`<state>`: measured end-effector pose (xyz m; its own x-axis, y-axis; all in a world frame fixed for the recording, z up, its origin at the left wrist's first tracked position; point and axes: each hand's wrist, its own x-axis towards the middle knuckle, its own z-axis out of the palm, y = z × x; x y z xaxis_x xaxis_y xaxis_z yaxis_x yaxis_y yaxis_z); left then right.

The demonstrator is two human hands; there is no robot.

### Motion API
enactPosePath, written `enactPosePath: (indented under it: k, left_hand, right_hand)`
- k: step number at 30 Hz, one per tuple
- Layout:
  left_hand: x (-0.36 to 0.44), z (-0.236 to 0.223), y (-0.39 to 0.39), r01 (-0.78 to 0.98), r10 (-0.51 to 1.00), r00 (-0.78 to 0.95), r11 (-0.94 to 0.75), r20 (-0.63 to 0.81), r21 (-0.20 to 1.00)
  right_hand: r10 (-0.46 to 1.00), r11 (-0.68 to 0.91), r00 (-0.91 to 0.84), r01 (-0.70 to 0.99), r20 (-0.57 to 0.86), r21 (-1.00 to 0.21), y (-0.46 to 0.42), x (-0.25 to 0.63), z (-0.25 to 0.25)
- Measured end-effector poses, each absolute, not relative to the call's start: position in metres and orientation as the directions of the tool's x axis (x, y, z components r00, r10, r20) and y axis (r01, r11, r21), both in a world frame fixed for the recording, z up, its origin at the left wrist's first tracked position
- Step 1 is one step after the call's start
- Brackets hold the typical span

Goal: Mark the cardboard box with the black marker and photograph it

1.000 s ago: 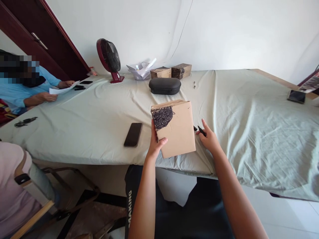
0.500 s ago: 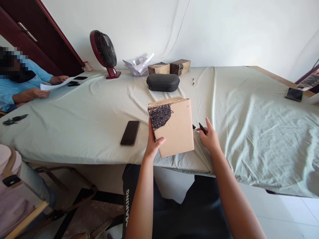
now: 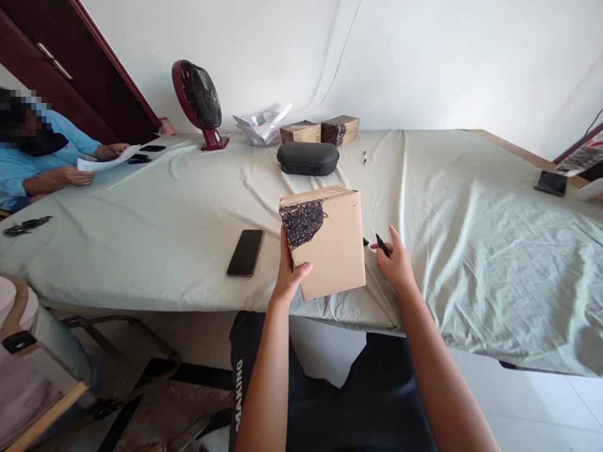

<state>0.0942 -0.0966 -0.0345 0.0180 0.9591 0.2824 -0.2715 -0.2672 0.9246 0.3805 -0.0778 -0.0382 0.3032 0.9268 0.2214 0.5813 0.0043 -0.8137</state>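
Note:
My left hand (image 3: 287, 276) grips the lower left edge of a brown cardboard box (image 3: 330, 248), thumb on its front face, holding it tilted above the table's near edge. The box's upper left corner is covered with black scribble (image 3: 304, 221). My right hand (image 3: 396, 263) rests on the cloth just right of the box and holds a black marker (image 3: 381, 243) between its fingers, tip pointing up and left.
A pale green cloth covers the long table (image 3: 471, 207). On it lie a black phone (image 3: 245, 252), a black case (image 3: 308, 158), two scribbled boxes (image 3: 320, 132), crumpled paper (image 3: 261, 129), a red fan (image 3: 200, 100) and a second phone (image 3: 549, 182). A person in blue (image 3: 42, 166) holds paper at the left.
The view has shifted slightly. Box and both hands keep almost the same pose, the box a touch lower and left in frame.

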Motion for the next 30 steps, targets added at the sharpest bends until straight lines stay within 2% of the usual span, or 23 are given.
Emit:
enactPosePath:
  k: [16, 20, 25, 28, 30]
  left_hand:
    - [0.096, -0.040, -0.101, -0.229, 0.959, -0.026, -0.279, 0.281, 0.933]
    - [0.097, -0.038, -0.103, -0.225, 0.961, -0.028, -0.273, 0.274, 0.935]
    - [0.098, -0.039, -0.108, -0.209, 0.953, -0.023, -0.300, 0.302, 0.931]
    - [0.096, -0.048, -0.104, -0.132, 0.940, -0.006, -0.340, 0.342, 0.931]
    - [0.096, -0.055, -0.099, -0.089, 0.925, -0.003, -0.378, 0.380, 0.921]
  right_hand:
    - [0.935, 0.026, 0.284, 0.541, 0.211, -0.841, -0.082, 0.377, -0.036]
    - [0.938, 0.037, 0.261, 0.578, 0.228, -0.815, -0.084, 0.376, -0.036]
    - [0.908, 0.200, 0.201, 0.564, 0.368, -0.801, -0.090, 0.370, -0.029]
    - [0.885, 0.331, 0.158, 0.449, 0.438, -0.830, -0.093, 0.366, -0.030]
    - [0.866, 0.418, 0.146, 0.315, 0.478, -0.852, -0.092, 0.366, -0.033]
